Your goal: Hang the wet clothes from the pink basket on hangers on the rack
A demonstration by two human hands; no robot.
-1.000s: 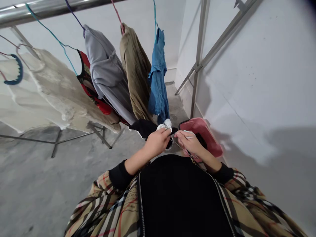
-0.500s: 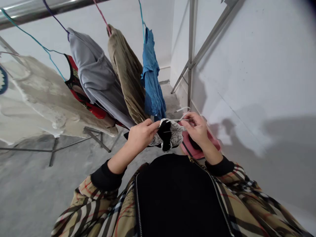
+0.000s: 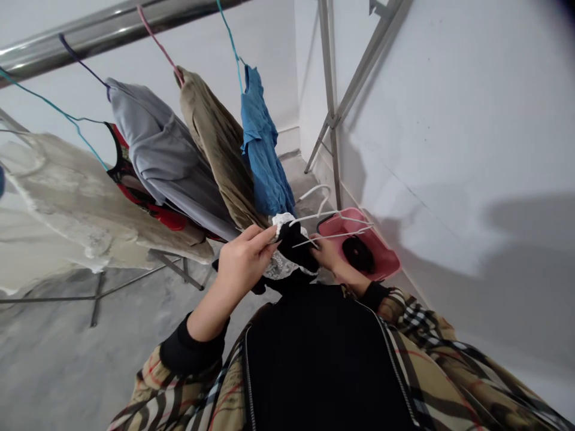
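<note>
My left hand [image 3: 242, 260] pinches the top edge of a small black garment with white lace trim [image 3: 287, 251], held at chest height. A white wire hanger [image 3: 332, 221] pokes out of the garment to the right, its hook curling upward. My right hand [image 3: 326, 254] is partly hidden behind the garment and grips it and the hanger from below. Just behind the garment hangs a blue cloth [image 3: 260, 143] on a teal hanger.
A steel rail [image 3: 112, 27] carries a tan garment [image 3: 215, 143], a grey one [image 3: 157, 155], a red-and-black one [image 3: 148, 203] and a cream one [image 3: 67, 197]. A pink basket [image 3: 377, 251] with something dark inside sits on the concrete floor by the white wall [image 3: 449, 120].
Both hands lifted the black lace garment and hanger from above the basket. My right hand slid from the hanger's top to beneath the cloth. The view tilted right.
</note>
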